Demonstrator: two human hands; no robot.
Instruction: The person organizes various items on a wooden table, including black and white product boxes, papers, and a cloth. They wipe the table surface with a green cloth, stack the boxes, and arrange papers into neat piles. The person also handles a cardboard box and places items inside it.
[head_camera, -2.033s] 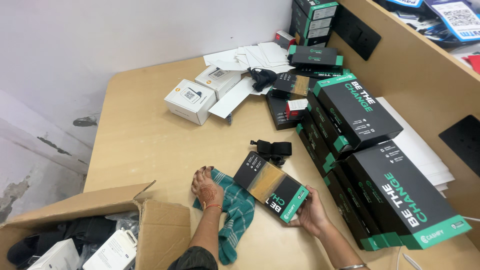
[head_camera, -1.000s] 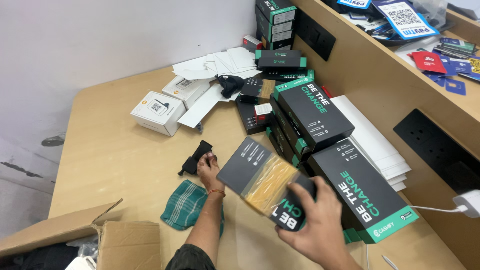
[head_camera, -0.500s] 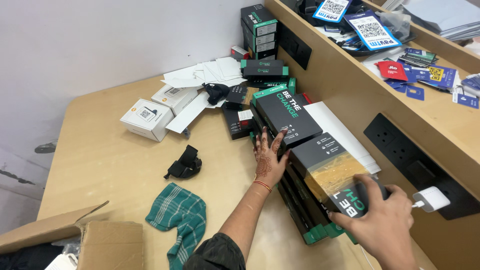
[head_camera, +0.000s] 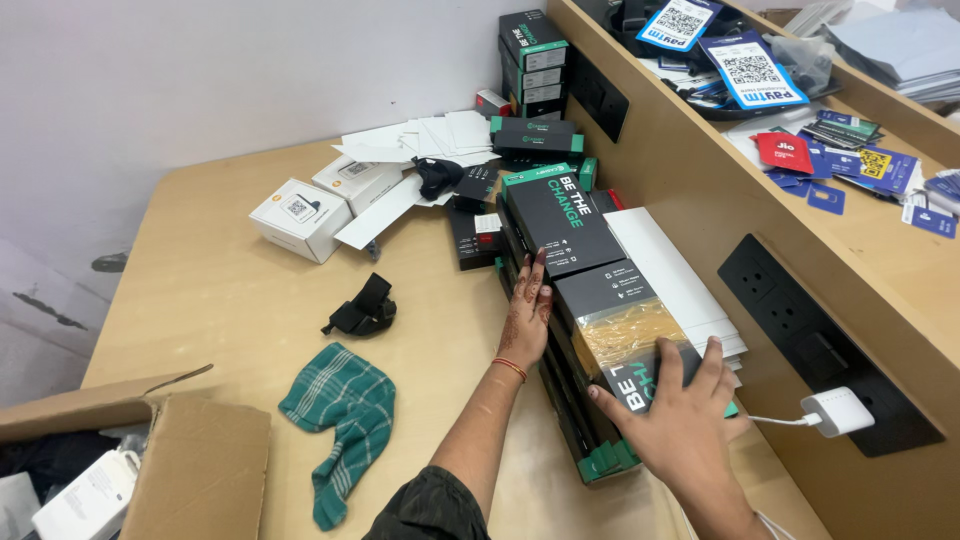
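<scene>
My right hand (head_camera: 682, 425) lies over the near end of a black box with a yellowish taped band (head_camera: 622, 335), thumb at its left side and fingers spread across its top. That box rests on a leaning row of black-and-green boxes (head_camera: 562, 212) beside the wooden partition. Fingers straight, my left hand (head_camera: 526, 312) presses flat against the left side of that row and holds nothing. A green checked cloth (head_camera: 340, 405) and a small black strap piece (head_camera: 362, 308) lie loose on the desk to the left.
Two white boxes (head_camera: 298, 218) and scattered white cards (head_camera: 430, 135) sit at the back. An open cardboard carton (head_camera: 190, 470) stands at the near left. A white charger (head_camera: 835, 412) is plugged into the black socket panel (head_camera: 790, 310). White sheets (head_camera: 680, 275) lean behind the row.
My right hand carried the taped box from over the cloth onto the row at the right. My left hand left the cloth, moved the black strap piece, then pressed against the row.
</scene>
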